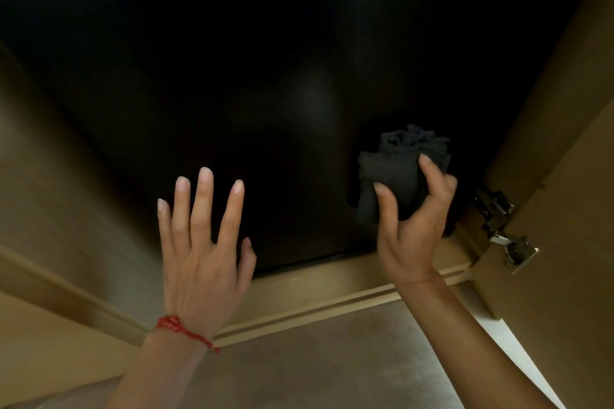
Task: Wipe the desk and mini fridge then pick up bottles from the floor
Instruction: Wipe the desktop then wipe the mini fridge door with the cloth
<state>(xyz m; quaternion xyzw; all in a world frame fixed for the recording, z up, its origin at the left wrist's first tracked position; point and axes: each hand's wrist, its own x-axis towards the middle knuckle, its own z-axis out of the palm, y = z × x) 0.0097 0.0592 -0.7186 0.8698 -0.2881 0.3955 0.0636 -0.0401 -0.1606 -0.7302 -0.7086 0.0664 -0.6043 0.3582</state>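
Note:
The mini fridge (282, 83) fills the upper middle of the head view as a dark, glossy front set inside a wooden cabinet. My left hand (202, 252) is spread flat with its fingers apart, held against or just in front of the fridge's lower left part. A red string bracelet circles that wrist. My right hand (415, 219) grips a bunched black cloth (395, 173) close to the fridge's lower right corner. Whether the cloth touches the surface I cannot tell. No bottles or desk appear.
Wooden cabinet walls stand at the left (50, 176) and right (571, 109). A wooden sill (332, 289) runs along the bottom edge of the fridge. A metal door hinge (501, 226) sits on the open cabinet door at the right. The floor (315, 368) lies below.

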